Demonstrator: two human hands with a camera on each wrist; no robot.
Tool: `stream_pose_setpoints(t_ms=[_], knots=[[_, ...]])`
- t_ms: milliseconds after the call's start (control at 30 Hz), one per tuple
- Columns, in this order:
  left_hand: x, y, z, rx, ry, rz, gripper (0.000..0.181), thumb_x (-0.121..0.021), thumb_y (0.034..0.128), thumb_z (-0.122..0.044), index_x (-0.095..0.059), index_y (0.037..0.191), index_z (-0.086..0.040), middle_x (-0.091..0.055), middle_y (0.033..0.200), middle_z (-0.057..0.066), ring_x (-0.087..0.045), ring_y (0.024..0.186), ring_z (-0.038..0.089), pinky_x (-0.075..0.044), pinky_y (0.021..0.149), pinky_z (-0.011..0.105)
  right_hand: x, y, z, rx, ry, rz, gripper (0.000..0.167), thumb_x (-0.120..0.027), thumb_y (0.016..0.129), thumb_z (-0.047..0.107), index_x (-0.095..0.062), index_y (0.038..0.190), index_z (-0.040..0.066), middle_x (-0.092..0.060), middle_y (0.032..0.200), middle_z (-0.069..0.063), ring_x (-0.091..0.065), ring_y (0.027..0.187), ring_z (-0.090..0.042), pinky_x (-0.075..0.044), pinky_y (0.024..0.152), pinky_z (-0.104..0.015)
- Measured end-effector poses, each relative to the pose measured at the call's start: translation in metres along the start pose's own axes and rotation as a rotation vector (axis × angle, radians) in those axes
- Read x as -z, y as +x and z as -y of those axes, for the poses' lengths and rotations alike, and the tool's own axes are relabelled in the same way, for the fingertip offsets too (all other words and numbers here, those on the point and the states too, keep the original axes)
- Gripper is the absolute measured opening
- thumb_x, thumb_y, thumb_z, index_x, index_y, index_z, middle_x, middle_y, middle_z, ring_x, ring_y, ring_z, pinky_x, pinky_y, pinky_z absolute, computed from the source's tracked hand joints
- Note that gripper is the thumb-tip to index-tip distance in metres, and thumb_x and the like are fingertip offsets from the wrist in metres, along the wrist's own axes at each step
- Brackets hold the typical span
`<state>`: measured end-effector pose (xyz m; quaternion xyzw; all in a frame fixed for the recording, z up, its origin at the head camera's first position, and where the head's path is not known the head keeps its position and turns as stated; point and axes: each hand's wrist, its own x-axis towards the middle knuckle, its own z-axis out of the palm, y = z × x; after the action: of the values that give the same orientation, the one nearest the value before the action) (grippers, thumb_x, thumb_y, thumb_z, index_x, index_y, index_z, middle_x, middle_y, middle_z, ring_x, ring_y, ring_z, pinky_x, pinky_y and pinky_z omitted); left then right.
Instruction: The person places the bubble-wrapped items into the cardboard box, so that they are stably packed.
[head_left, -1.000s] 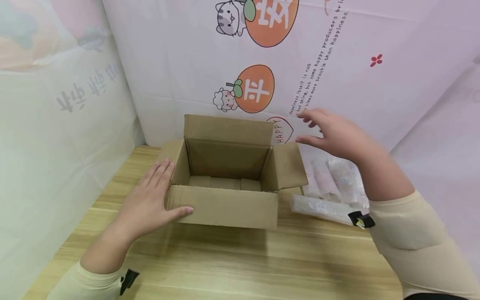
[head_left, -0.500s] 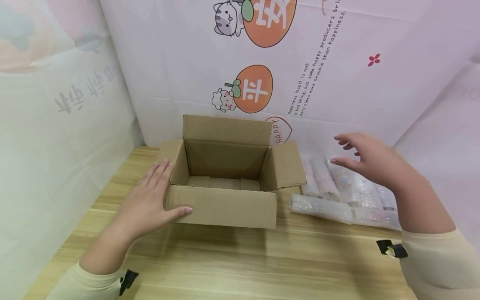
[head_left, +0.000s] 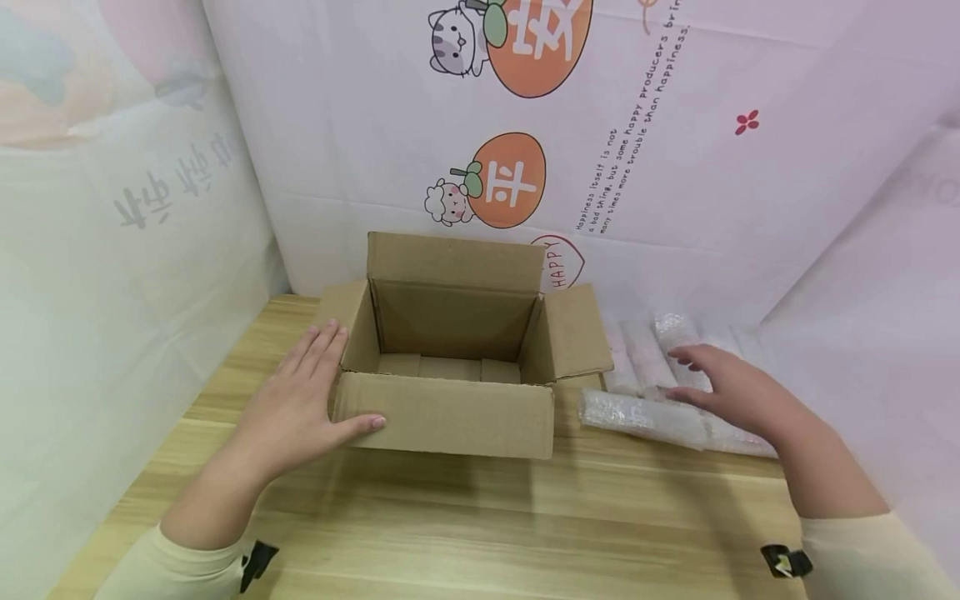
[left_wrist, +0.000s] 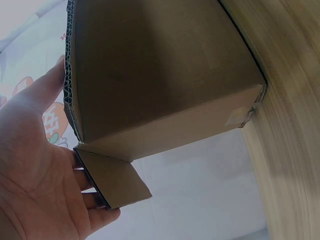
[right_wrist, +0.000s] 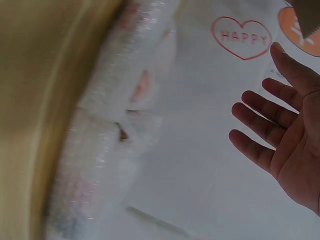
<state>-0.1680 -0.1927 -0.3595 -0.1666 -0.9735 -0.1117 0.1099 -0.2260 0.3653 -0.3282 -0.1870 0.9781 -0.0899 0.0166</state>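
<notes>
Pale printed cloth (head_left: 337, 125) behind and on both sides of a wood-grain table (head_left: 525, 542), with orange-fruit cartoons (head_left: 510, 179) and English lettering. At left, a left hand (head_left: 292, 400) in a cream sleeve (head_left: 187, 554), black clip (head_left: 258, 567) near the cuff: fingers straight, laid along the left flap (head_left: 343, 300) of a cardboard box (head_left: 453, 321), thumb extended on the front flap (head_left: 446, 425), not clenched. In the left wrist view, the palm side instead: fingertips reaching past the flap's edge, plus shiny tape (left_wrist: 245, 117) at a lower corner of the box, hidden from the head camera. Mid-table, the box itself, upright, back flap (head_left: 453, 260) standing, front and side flaps splayed outward; bottom panels (head_left: 450, 367) visible inside only in the head view. Just right of it, bubble-wrapped bundles (head_left: 641, 417), several side by side toward the cloth, others crosswise in front, contents too blurred to identify. Over these in the head view, a right hand (head_left: 731, 387), fingers loosely bent, thumb apart, free of any hold. In the right wrist view, a gap between fingers and wrapping, palm exposed, and whole, a red heart reading HAPPY (right_wrist: 242, 37), partly behind the box in the head view.
</notes>
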Motion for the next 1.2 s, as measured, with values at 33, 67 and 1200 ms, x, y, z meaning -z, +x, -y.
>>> stream_pose_setpoints(t_ms=[33,67,1200], knots=[[0.0,0.0,0.0,0.0,0.0,0.0,0.118,-0.047,0.0795,-0.083,0.0,0.158,-0.008,-0.001,0.166,0.013,-0.004,0.152,0.037,-0.014,0.123,0.054,-0.006,-0.001,-0.002,-0.001,0.002,0.009,0.074,-0.062,0.092,0.052,-0.047,0.141,-0.001,-0.054,0.136,-0.025,-0.052,0.122,-0.044,-0.043,0.097,-0.064],[0.0,0.0,0.0,0.0,-0.001,0.001,0.118,-0.047,0.0795,-0.083,-0.001,0.158,-0.008,-0.001,0.165,0.013,-0.004,0.152,0.037,-0.014,0.123,0.054,-0.011,-0.001,-0.003,-0.003,0.007,0.019,0.074,-0.063,0.092,0.052,-0.047,0.141,-0.001,-0.054,0.136,-0.025,-0.051,0.123,-0.045,-0.043,0.098,-0.064],[0.0,0.0,0.001,0.014,-0.005,0.011,0.119,-0.047,0.0782,-0.085,0.001,0.159,-0.011,0.0,0.166,0.01,-0.002,0.152,0.035,-0.016,0.121,0.057,-0.09,0.002,-0.024,0.011,-0.095,0.049,0.066,-0.08,0.08,0.033,-0.056,0.132,-0.001,-0.053,0.133,-0.029,-0.049,0.12,-0.052,-0.047,0.093,-0.064]])
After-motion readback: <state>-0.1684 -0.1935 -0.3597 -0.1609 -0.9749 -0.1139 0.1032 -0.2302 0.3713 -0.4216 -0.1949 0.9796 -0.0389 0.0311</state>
